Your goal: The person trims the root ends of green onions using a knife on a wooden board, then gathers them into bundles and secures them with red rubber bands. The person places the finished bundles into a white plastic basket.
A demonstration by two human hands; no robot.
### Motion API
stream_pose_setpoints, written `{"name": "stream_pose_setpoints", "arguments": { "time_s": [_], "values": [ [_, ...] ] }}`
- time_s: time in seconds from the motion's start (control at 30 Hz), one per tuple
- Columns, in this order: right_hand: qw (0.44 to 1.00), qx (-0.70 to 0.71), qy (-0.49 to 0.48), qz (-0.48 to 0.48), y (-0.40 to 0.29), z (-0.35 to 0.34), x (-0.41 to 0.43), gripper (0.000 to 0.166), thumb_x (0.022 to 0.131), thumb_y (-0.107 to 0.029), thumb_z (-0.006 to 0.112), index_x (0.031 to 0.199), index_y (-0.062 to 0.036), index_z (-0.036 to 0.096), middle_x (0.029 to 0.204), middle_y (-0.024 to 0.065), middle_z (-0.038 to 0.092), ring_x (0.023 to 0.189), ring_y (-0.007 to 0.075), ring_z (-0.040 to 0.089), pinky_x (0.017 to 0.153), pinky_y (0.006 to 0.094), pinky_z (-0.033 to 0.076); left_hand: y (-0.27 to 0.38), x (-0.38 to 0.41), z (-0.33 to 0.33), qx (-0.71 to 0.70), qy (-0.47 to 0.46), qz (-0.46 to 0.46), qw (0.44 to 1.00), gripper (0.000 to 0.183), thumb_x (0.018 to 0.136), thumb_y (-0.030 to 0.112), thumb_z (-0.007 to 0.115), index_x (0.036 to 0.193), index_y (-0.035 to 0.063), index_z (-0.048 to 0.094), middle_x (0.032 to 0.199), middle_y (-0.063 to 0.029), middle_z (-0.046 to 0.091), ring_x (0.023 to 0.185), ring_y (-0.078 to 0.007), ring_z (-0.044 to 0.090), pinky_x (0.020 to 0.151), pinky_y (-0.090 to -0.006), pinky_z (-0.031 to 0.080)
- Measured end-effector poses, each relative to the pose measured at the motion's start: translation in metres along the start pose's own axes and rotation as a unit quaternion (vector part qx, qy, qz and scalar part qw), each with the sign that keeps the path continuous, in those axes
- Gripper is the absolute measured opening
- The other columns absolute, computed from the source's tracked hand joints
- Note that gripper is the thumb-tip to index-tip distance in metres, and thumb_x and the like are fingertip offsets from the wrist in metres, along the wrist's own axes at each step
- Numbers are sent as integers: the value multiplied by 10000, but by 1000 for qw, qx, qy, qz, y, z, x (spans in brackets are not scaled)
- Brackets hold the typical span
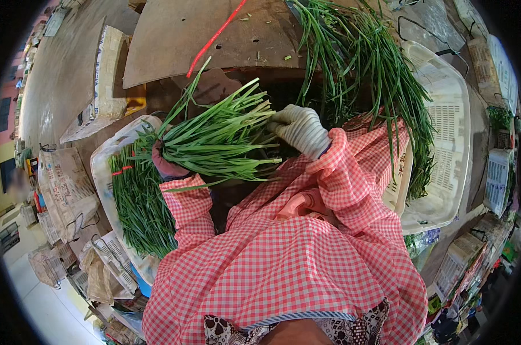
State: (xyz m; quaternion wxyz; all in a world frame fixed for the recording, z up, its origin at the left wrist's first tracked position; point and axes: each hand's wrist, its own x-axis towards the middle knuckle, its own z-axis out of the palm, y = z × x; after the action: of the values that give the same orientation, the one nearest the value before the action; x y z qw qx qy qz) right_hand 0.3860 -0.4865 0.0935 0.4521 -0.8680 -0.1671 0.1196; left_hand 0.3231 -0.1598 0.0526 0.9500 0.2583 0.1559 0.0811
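Note:
My left hand (169, 161), in a dark reddish glove, grips a loose bunch of garlic chives (226, 138) by its leafy side. The pale stem ends fan out to the right, over my lap. My right hand (301, 129), in a ribbed whitish glove, has its fingers curled beside those stem ends. Whether it pinches any stems is hidden. Beyond it, a large heap of loose chives (364, 56) hangs over the edge of the wooden board (170, 43). A red tie strip (215, 39) lies across that board.
To the left, a white plastic crate (101, 161) holds chives (144, 207) with red bands. A second white crate (452, 129) stands at the right, with chive leaves drooping into it. Past the board's left edge is a cardboard box (111, 77). More crates (497, 181) line the far right.

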Motion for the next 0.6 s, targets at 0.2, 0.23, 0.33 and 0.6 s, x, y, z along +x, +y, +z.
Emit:
{"name": "stream_pose_setpoints", "arguments": {
  "time_s": [0.2,0.23,0.33,0.6],
  "values": [
    [962,211,45,169,-27,-58,19,236,772,-188,671,926,-11,678,740,84,673,627,121,612,622,270,500,9,3,-16,-23,-68,-28,997,509,853,311,386,1229,-14,497,1177,-211,557,1094,-373,525,965,-538,379],
    [982,135,36,123,-22,-59,28,273,775,-228,678,941,-11,674,760,94,674,662,134,624,639,267,502,10,2,-5,-36,-73,-25,996,499,851,309,387,1205,-20,510,1146,-208,576,1068,-369,543,953,-531,395],
    [999,35,-15,39,-9,-60,47,343,780,-262,682,1012,-12,650,840,109,676,735,162,640,692,280,505,14,-1,2,-7,-7,20,1000,376,832,259,451,1056,-23,561,1057,-183,609,996,-322,577,908,-492,444],
    [981,61,-179,-33,-24,-13,66,553,792,-441,604,1161,-32,567,1035,201,626,986,298,603,863,353,456,23,-14,35,20,33,75,996,210,779,73,501,978,15,463,839,-69,490,749,-183,504,738,-301,453]
  ]
}}
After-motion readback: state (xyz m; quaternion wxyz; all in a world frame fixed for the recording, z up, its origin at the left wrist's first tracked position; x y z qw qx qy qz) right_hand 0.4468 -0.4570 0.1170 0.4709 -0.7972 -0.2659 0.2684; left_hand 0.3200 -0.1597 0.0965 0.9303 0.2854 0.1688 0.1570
